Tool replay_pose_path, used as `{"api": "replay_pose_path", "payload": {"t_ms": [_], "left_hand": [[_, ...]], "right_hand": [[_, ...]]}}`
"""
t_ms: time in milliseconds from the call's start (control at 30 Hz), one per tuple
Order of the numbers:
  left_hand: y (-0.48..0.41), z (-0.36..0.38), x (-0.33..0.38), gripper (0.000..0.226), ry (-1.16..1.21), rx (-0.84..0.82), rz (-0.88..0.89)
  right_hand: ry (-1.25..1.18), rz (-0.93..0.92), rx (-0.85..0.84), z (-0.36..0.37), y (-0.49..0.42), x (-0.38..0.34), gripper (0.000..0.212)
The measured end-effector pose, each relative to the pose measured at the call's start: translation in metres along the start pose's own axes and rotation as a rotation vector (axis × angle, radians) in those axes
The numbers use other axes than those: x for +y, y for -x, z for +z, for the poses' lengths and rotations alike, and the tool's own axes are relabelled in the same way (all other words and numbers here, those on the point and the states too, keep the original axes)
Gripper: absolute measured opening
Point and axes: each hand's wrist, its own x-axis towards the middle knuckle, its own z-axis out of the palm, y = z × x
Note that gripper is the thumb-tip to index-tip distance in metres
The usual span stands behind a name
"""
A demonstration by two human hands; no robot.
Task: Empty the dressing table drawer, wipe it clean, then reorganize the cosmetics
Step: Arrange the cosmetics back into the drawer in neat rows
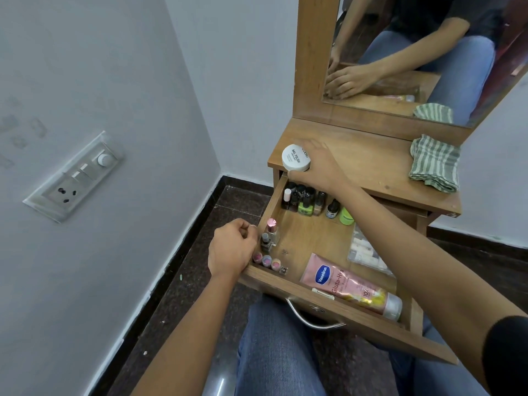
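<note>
Wooden dressing table (371,164), drawer (311,238) open: right hand (317,164) gripped the white nail polish jar (295,157) over the tabletop's front-left corner; left hand (233,247) curled at the drawer's left wall, grasp unclear. Vaseline tube (351,284) lay along the drawer's front edge.

One white round plastic jar (295,157), one pink Vaseline tube (347,282), one green-and-white striped cloth (435,163), three small round pink-topped pots (267,260).

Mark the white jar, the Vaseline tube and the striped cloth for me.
jar (295,157): head view, on its labelled white top.
tube (340,281): head view, on the pink body right of the blue logo.
cloth (434,164): head view, middle of the folded upper face.
</note>
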Motion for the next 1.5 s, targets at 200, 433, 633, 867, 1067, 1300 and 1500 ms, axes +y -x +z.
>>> {"api": "replay_pose_path", "payload": {"t_ms": [200, 433, 633, 867, 1067, 1300, 1500], "left_hand": [[-0.002, 0.001, 0.0, 0.019, 0.0, 0.007, 0.008], [0.0, 0.001, -0.002, 0.019, -0.008, -0.001, 0.006], [0.003, 0.001, 0.002, 0.018, -0.017, 0.008, 0.004], [0.0, 0.001, 0.0, 0.018, -0.026, 0.009, 0.012], [0.001, 0.002, -0.001, 0.018, -0.036, 0.009, 0.018], [0.001, 0.001, -0.001, 0.018, -0.037, 0.002, 0.012], [0.0, 0.001, 0.0, 0.017, -0.029, 0.003, 0.005]], "right_hand": [[-0.107, -0.107, -0.032, -0.01, 0.069, -0.009, 0.069], [0.178, -0.159, -0.425, 0.014, 0.104, 0.022, 0.071], [0.35, -0.149, -0.48, 0.038, 0.102, 0.03, 0.07], [0.351, -0.053, -0.357, 0.048, 0.112, 0.044, 0.069], [0.335, 0.084, -0.332, 0.054, 0.121, 0.039, 0.056], [0.387, 0.09, -0.304, 0.061, 0.107, 0.02, 0.048], [0.418, 0.1, -0.328, 0.062, 0.098, 0.015, 0.042]]}}
